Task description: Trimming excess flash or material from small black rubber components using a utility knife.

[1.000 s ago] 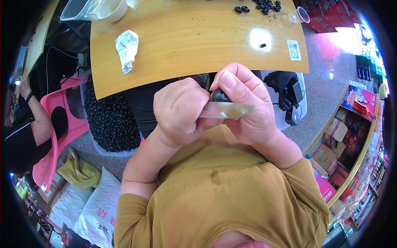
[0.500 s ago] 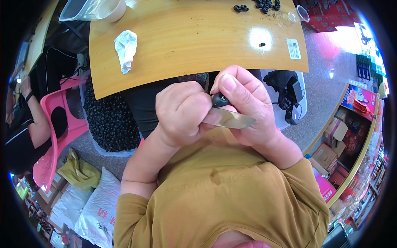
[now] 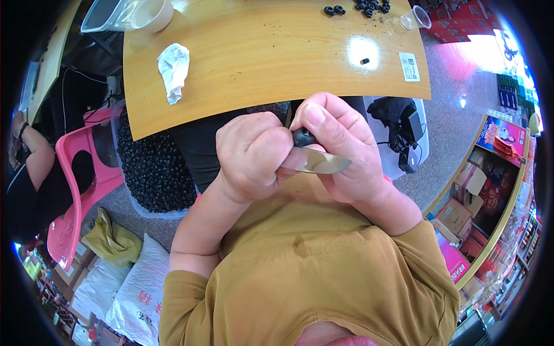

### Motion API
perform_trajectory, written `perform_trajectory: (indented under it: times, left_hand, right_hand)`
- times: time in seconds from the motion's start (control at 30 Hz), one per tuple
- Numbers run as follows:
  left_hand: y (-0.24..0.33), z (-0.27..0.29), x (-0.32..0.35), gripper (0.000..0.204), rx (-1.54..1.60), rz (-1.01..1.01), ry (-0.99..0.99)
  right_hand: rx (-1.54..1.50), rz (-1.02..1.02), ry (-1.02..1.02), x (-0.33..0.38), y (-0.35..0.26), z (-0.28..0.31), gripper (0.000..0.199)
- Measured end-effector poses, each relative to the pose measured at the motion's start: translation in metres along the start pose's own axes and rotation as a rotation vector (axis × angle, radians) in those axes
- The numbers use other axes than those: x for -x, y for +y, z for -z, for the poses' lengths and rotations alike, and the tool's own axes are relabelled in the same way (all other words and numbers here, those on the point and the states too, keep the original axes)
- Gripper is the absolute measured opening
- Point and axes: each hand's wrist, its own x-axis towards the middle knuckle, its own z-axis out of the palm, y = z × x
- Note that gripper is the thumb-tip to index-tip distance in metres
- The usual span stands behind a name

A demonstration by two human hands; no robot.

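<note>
Both my hands are held together in front of my shirt, just short of the table edge. My left hand [image 3: 254,151] is closed in a fist, and a knife blade [image 3: 318,160] sticks out of it toward the right; its handle is hidden. Between thumb and fingers of my right hand [image 3: 343,141] is a small round glossy black piece [image 3: 303,136], perhaps a bead. The blade lies just below this piece, its tip over my right hand. Whether the edge touches the piece I cannot tell.
On the wooden table [image 3: 248,63] lie a crumpled white tissue [image 3: 173,72], several black pieces [image 3: 369,8], a clear cup [image 3: 416,18] and a white bowl [image 3: 152,14]. A bin of black pieces [image 3: 153,167] stands lower left, beside a pink chair [image 3: 69,190] and another person's arm [image 3: 39,151].
My hands keep their grip and shift very slightly left; the blade and black piece shift slightly with them. The other person's arm at the left has moved further left.
</note>
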Motion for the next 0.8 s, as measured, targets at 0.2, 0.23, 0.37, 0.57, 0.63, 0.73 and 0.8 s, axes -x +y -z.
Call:
perform_trajectory:
  times: [0.2,0.23,0.37,0.57,0.63,0.73,0.8]
  left_hand:
    - [0.000,0.001,-0.002,0.034,0.061,0.067,-0.019]
    - [0.001,0.001,-0.002,0.036,0.082,0.084,-0.014]
    - [0.001,-0.002,-0.001,0.038,0.087,0.067,0.004]
    - [-0.001,0.000,-0.005,0.042,0.031,0.080,-0.012]
    - [-0.002,-0.003,0.000,0.039,0.009,0.059,0.019]
    - [-0.008,-0.005,0.006,0.036,0.016,0.001,0.030]
    - [-0.007,-0.005,0.006,0.034,0.005,-0.004,0.023]
  right_hand:
    - [0.150,0.167,-0.067,-0.001,0.007,0.006,0.020]
    - [0.185,0.235,-0.061,-0.001,0.009,0.006,0.020]
    - [0.234,0.238,-0.054,-0.003,0.012,0.012,0.020]
    - [0.136,0.192,-0.013,-0.003,0.013,0.010,0.021]
    - [0.005,0.093,0.009,-0.002,0.011,0.006,0.021]
    - [0.069,0.054,0.065,-0.001,0.013,0.008,0.022]
    - [0.069,0.057,0.058,-0.001,0.013,0.010,0.022]
